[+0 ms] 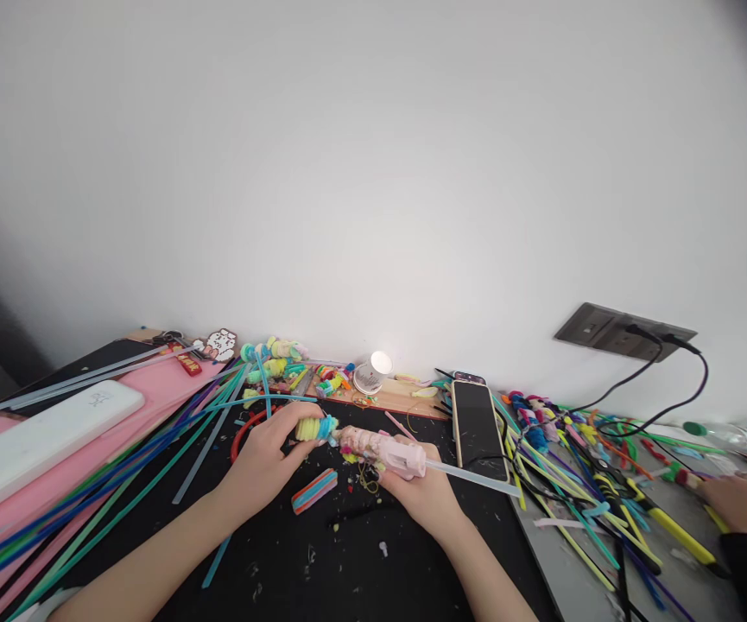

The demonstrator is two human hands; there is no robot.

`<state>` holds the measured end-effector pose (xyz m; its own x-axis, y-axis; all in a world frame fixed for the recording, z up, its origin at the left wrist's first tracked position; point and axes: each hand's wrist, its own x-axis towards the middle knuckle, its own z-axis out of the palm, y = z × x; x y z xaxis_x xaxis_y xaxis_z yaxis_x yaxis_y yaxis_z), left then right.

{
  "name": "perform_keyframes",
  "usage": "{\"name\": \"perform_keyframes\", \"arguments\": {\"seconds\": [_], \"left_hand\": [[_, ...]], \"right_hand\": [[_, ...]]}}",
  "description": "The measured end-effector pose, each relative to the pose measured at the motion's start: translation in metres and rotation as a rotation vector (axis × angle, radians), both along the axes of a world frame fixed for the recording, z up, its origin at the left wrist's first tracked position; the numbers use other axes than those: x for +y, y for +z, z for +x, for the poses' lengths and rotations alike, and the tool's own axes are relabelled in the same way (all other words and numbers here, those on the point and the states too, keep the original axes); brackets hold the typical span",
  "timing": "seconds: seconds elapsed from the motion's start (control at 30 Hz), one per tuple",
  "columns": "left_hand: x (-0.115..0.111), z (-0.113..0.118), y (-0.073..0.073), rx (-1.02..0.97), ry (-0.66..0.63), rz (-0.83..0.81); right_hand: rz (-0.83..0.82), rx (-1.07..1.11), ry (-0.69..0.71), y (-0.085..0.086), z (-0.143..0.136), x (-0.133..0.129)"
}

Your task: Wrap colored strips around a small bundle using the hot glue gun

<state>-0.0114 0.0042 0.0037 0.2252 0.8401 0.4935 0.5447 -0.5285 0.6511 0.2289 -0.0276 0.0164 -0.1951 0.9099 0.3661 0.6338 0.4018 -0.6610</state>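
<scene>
My left hand pinches a coiled yellow and blue pipe-cleaner piece between thumb and fingers. My right hand is wrapped round a pink glue gun, with a translucent glue stick sticking out of its rear. The gun's nozzle points left and is close to the blue end of the coiled piece; whether they touch is unclear. Below the hands, a striped orange, blue and pink bundle lies on the black mat.
Long pipe cleaners and a white box-like device lie left. Behind are a white cup and a phone. Yellow-handled pliers, more pipe cleaners and another person's hand are at right.
</scene>
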Motion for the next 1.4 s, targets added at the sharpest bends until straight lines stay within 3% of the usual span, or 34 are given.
{"name": "perform_keyframes", "arguments": {"seconds": [0.67, 1.4], "left_hand": [[-0.0040, 0.0021, 0.0034, -0.032, -0.083, -0.021], [-0.0016, -0.0007, 0.0034, -0.002, -0.022, -0.079]], "right_hand": [[0.008, -0.009, -0.089, -0.0025, 0.0019, -0.0002], [-0.120, 0.063, 0.013, 0.0039, 0.0001, -0.0025]]}}
